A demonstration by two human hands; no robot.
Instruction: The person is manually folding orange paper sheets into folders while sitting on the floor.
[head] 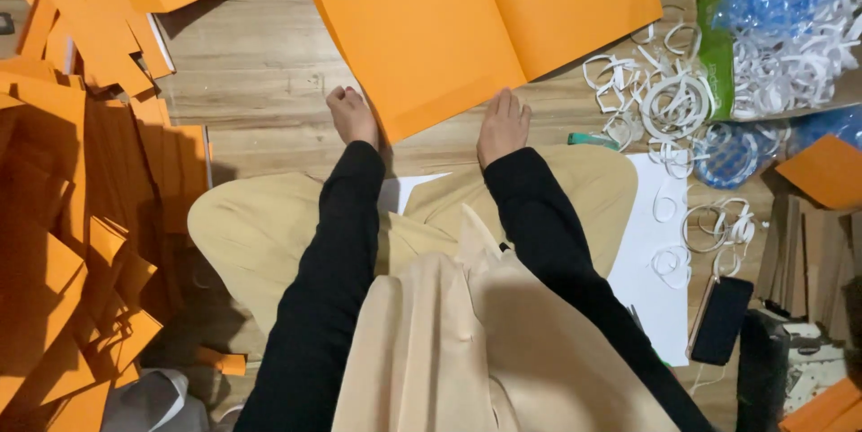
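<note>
From the head camera, looking down, the person sat cross-legged on the wooden floor [260,64] with a large orange folder [476,19] lying open just beyond the knees. The left hand [352,118] rested at the folder's near corner, fingers curled loosely and touching its edge; whether it pinched the paper, I could not tell. The right hand [503,127] lay flat and open on the floor, fingertips against the folder's lower edge, gripping nothing. The two hands were well apart, one on each side of that corner.

Left of the folder spread a heap of orange paper offcuts [63,243]. Right of it lay a tangle of white paper strips [669,100], and nearer the person a white sheet [651,243] with a dark phone [721,320] beside it.

To my eye the folder was being squared up or steadied, so a firm hold on its near edge seemed to be what the work called for.
</note>
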